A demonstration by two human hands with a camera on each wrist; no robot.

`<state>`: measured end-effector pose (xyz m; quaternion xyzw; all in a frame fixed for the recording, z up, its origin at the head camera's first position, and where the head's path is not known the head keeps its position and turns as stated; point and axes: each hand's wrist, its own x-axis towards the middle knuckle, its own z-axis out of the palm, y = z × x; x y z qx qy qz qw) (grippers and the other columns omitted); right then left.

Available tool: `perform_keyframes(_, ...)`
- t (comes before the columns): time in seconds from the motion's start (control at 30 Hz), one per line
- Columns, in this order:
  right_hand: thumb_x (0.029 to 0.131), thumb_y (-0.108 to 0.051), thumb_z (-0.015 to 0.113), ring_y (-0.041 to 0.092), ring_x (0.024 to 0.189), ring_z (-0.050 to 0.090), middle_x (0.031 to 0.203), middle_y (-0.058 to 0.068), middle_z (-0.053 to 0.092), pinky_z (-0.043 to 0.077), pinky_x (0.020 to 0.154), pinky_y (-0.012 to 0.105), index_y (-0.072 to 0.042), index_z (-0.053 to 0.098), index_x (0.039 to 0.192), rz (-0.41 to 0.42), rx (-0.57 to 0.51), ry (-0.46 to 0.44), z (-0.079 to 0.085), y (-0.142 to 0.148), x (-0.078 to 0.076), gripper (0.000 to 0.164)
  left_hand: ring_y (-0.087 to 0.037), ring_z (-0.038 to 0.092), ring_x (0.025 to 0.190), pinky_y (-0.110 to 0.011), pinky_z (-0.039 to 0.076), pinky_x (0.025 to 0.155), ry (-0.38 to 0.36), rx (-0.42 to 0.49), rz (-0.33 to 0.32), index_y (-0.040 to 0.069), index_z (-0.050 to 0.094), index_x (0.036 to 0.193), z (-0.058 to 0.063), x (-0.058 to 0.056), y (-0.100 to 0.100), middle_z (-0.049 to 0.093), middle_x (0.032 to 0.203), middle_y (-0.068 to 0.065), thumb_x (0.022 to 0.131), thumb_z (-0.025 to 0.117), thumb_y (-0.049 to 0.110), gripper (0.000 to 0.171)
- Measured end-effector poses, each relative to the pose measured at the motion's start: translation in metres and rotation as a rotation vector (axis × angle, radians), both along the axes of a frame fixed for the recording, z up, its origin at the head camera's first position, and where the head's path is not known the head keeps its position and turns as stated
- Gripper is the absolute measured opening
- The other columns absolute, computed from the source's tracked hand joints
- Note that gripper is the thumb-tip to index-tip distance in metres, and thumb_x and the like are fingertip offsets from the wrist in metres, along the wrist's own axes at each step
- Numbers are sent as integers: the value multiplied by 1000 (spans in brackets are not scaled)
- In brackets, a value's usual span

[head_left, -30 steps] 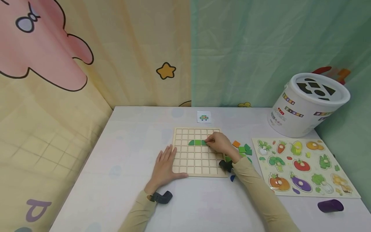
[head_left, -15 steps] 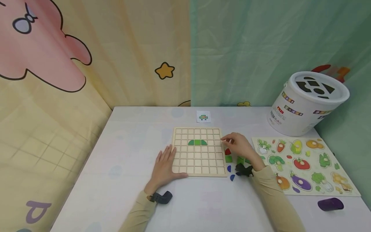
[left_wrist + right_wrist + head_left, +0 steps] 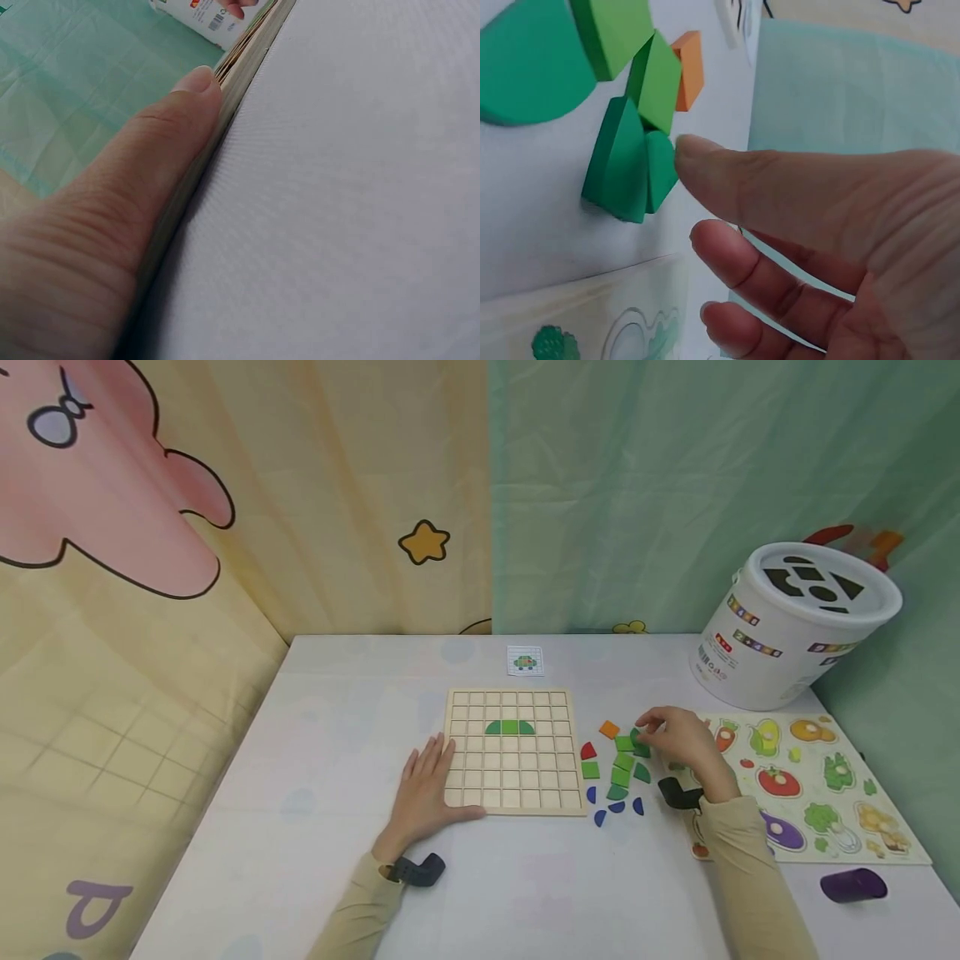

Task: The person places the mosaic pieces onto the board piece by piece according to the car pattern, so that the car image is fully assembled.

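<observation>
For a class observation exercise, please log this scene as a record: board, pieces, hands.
Board: pale wooden grid board
On board: bright green square between two darker green quarter-circles
Loose at right: orange square, red rounded piece, four blue half-circles, several green pieces
Left hand: touching board's edge
Right hand: at green pieces, contact unclear

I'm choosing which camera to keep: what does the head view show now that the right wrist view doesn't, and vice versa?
Only the head view shows the left hand resting at the grid board, the white bucket, the purple cylinder, the blue pieces and the red piece.

Only the right wrist view clearly shows the thickness of the loose green pieces and the undersides of the lower fingers.

Both show the right hand by those pieces, the orange piece and part of the vegetable board.
</observation>
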<state>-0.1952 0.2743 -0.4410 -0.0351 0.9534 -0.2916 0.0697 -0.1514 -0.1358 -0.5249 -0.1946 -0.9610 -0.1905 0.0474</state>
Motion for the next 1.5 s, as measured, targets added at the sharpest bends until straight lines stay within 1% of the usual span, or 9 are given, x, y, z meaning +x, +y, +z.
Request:
perform_keyframes(0.1, 85, -14, 69, 23, 73, 52, 87, 9, 58, 41, 57, 32, 0, 65, 105, -4, 16, -43, 0, 2, -1, 25, -26, 8, 143, -44, 2, 114, 0, 2, 0, 4, 23, 150, 0, 0, 0, 15, 156, -14, 66, 60, 80, 120)
perform_keyframes(0.43, 85, -18, 70, 23, 71, 51, 80, 7, 55, 39, 57, 32, -1, 66, 103, -13, 41, -79, -6, 5, -8, 25, -25, 7, 143, -43, 1, 114, -6, 8, 4, 4, 22, 150, 1, 2, 1, 14, 156, -14, 66, 60, 80, 119)
perform_keyframes(0.63, 84, -22, 72, 23, 71, 51, 83, 8, 55, 40, 56, 32, -4, 67, 104, -36, 46, -128, -8, 5, -11, 28, -26, 8, 143, -44, 2, 114, 4, 10, 6, 4, 22, 150, 0, 2, 0, 15, 156, -14, 66, 57, 82, 120)
perform_keyframes(0.8, 84, -22, 72, 26, 75, 50, 87, 10, 56, 40, 59, 34, -3, 65, 108, -54, 59, -128, -10, 1, -18, 31, -25, 6, 143, -42, 0, 114, -4, 2, 6, 5, 21, 151, 0, 1, -1, 12, 156, -13, 66, 55, 83, 120)
perform_keyframes(0.93, 85, -20, 71, 27, 77, 50, 89, 12, 56, 40, 61, 35, -2, 61, 115, -38, 60, -134, -8, -1, -22, 37, -25, 6, 143, -43, 1, 114, -1, -3, 6, 4, 22, 151, 0, 1, -1, 13, 156, -13, 66, 55, 83, 120)
perform_keyframes(1.03, 85, -20, 71, 28, 80, 51, 93, 14, 58, 42, 64, 36, -4, 62, 118, -24, 60, -149, -7, -3, -24, 37, -26, 7, 143, -44, 2, 114, 8, -3, 7, 4, 23, 150, 0, 1, -2, 14, 156, -14, 66, 54, 84, 121)
perform_keyframes(1.27, 84, -18, 71, 31, 86, 53, 101, 18, 60, 44, 70, 43, -5, 64, 116, -12, 79, -176, -3, -7, -27, 35, -24, 4, 143, -41, -1, 114, -15, -18, 7, 6, 18, 151, 1, -1, -2, 11, 157, -12, 66, 52, 85, 121)
perform_keyframes(1.4, 84, -16, 70, 32, 87, 53, 102, 19, 59, 44, 72, 45, -4, 63, 113, -3, 83, -193, -2, -9, -29, 32, -25, 4, 143, -42, -1, 114, -15, -11, 0, 6, 18, 151, 0, 0, -2, 11, 157, -13, 66, 53, 85, 121)
perform_keyframes(1.5, 83, -15, 71, 32, 85, 53, 100, 18, 59, 44, 73, 46, -3, 63, 110, 9, 90, -197, -1, -9, -31, 31, -25, 4, 143, -41, -2, 114, -19, -23, 1, 6, 18, 152, 0, 0, -2, 10, 157, -12, 66, 50, 86, 122)
